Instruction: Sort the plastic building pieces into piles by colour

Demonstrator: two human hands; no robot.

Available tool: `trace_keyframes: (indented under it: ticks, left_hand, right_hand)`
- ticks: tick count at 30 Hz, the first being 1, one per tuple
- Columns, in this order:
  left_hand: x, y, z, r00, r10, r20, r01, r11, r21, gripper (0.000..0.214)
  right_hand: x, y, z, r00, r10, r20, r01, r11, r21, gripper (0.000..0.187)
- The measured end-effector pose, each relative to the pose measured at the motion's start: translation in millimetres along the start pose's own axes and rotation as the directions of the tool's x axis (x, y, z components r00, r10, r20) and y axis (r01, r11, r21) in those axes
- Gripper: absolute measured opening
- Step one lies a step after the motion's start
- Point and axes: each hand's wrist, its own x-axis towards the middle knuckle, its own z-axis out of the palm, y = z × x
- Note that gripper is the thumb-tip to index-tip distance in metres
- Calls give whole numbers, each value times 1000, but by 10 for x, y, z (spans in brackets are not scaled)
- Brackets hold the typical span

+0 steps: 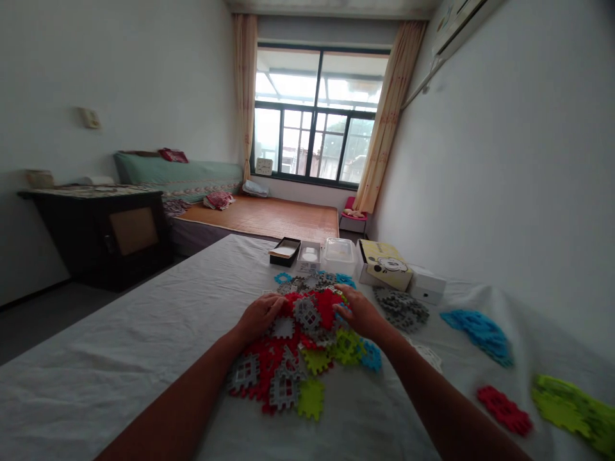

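Observation:
A heap of flat interlocking plastic tiles [298,349] in red, grey, green and blue lies on a white sheet [144,358]. My left hand [259,315] rests palm down on the heap's left side, fingers curled over red and grey tiles. My right hand [359,312] lies on the heap's right side, fingers bent onto a red tile [327,306]. Whether either hand grips a tile is hidden.
Sorted tile piles sit to the right: grey [401,308], blue [478,331], red [504,410], green [571,410]. Small boxes [336,256] and a yellow carton [387,264] line the far edge. A dark cabinet [106,234] and a bed [259,218] stand beyond.

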Motion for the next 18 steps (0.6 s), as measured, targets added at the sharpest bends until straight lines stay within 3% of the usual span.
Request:
trace_keyframes:
  ticks: [3, 6, 9, 18]
  left_hand:
    - [-6, 19, -10, 1000, 2, 0, -2, 1000, -1, 44]
    - [-7, 23, -13, 1000, 9, 5, -9, 1000, 5, 44]
    - [-3, 9, -9, 1000, 10, -2, -9, 1000, 14, 43]
    - [22, -38, -8, 1000, 15, -2, -15, 999, 33, 42]
  right_hand:
    - [77, -292, -5, 995, -47, -83, 48, 999, 15, 34]
    - [64, -507, 93, 991, -104, 86, 107, 994, -22, 34]
    - [12, -637, 218, 973, -84, 214, 106, 990, -93, 52]
    - [-97, -751, 268, 984, -120, 131, 124, 992, -27, 49]
